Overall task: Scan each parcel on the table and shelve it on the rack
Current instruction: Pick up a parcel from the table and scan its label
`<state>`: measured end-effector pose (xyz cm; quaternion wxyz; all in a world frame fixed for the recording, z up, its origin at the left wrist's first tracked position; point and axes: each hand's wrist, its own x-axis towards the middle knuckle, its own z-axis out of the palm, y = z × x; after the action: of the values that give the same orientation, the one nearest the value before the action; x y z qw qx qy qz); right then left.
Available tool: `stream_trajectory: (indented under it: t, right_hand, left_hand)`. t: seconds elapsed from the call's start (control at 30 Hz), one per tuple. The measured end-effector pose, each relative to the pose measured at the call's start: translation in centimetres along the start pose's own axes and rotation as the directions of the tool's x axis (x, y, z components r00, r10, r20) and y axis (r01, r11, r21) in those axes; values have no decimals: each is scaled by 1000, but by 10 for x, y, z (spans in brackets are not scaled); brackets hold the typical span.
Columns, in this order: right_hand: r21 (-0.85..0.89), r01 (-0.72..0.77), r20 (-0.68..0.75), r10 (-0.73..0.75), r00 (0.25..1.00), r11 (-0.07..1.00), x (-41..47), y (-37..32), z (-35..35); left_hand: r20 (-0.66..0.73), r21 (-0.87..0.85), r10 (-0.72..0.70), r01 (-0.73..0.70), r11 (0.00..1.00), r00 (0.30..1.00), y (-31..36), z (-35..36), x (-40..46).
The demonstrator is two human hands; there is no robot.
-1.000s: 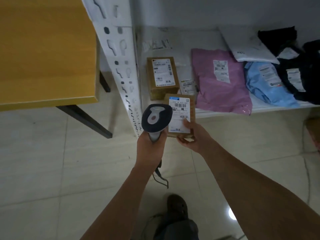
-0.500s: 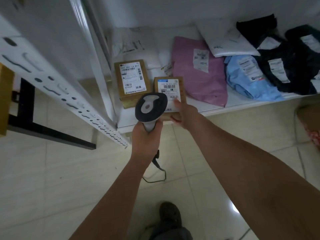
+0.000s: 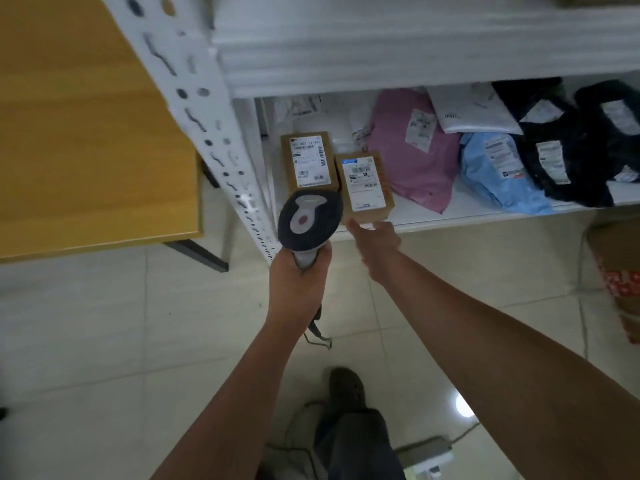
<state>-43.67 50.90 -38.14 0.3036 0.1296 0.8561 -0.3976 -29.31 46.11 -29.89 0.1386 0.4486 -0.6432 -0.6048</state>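
Cardboard parcel (image 3: 365,186) lies on rack shelf (image 3: 467,211); left hand (image 3: 299,275) grips scanner (image 3: 309,221)

Two cardboard boxes (image 3: 309,163) (image 3: 364,186); about six soft mailer bags (image 3: 414,147); one scanner (image 3: 309,220); two hands (image 3: 300,271) (image 3: 377,239)

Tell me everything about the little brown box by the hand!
The small brown box looks like cardboard, with a white label and blue corner patch on top. It lies flat at the bottom shelf's front edge, beside a similar box and a pink bag. The right hand is open just in front; contact is unclear.
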Motion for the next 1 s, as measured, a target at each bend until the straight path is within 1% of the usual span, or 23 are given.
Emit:
stream_trajectory:
  t: [0.13, 0.23, 0.27, 0.37, 0.43, 0.57, 0.67, 0.73, 0.83, 0.87, 0.93, 1.0]
  right_hand:
    - [-75, 222, 12, -222, 975, 972, -100, -32, 6]
    - [-75, 426, 10, -426, 905, 902, -183, -64, 15]
    - [-72, 473, 15, -473, 881, 878, -211, -77, 22]
    - [-68, 591, 54, -589, 806, 804, -292, -125, 56]
    - [-65, 636, 109, -628, 771, 769, -344, -156, 89]
    - [-3, 699, 256, -675, 691, 715, -436, -203, 165]
    - [25, 739, 373, -692, 618, 674, -492, -233, 222]
    - [34, 747, 433, -683, 588, 664, -519, -253, 262]
    - [31, 765, 524, -662, 536, 644, -547, -286, 330]
    - [29, 763, 554, -646, 526, 646, -551, -290, 344]
    - [10, 767, 638, -594, 489, 642, -557, -308, 393]
    - [-29, 794, 711, -546, 444, 608, -560, -324, 445]
  left_hand:
    - [-55, -45, 9, -12, 999, 998, 30, -76, -48]
    - [-92, -151, 9, -23, 988, 996, 59, -147, -81]
    - [-115, -177, 8, -29, 984, 993, 68, -174, -91]
    - [-205, -197, 54, -95, 976, 977, 98, -264, -114]
    - [-291, -191, 86, -146, 971, 953, 116, -326, -128]
    - [-472, -180, 112, -220, 959, 875, 144, -438, -151]
    - [-588, -182, 71, -218, 959, 805, 152, -513, -159]
    - [-648, -192, 34, -207, 959, 761, 153, -556, -157]
    - [-717, -205, -10, -197, 959, 697, 149, -616, -138]
    - [-726, -204, -21, -186, 961, 688, 148, -626, -134]
    - [-749, -220, -56, -168, 961, 661, 142, -658, -111]
    - [-772, -234, -91, -149, 961, 629, 134, -689, -83]
